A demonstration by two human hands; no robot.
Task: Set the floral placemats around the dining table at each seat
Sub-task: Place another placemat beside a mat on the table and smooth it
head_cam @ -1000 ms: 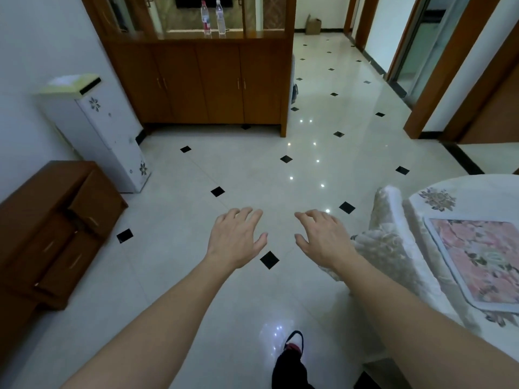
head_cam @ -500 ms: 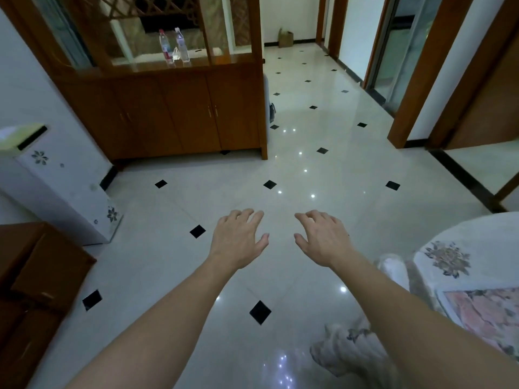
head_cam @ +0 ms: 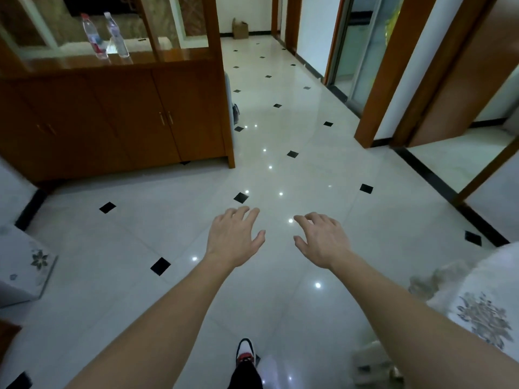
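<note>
Hovering empty — left hand (head_cam: 233,240) | right hand (head_cam: 323,242) | fingers (head_cam: 248,216) loosely spread, likely free to fetch next floral placemat | white floral-clothed worktop (head_cam: 483,313) at right

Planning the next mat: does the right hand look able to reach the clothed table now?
Probably yes. The table lies close beside the right forearm; the right hand, open and empty over the floor, would only need to swing back rightward, and nothing visible stands between.
</note>
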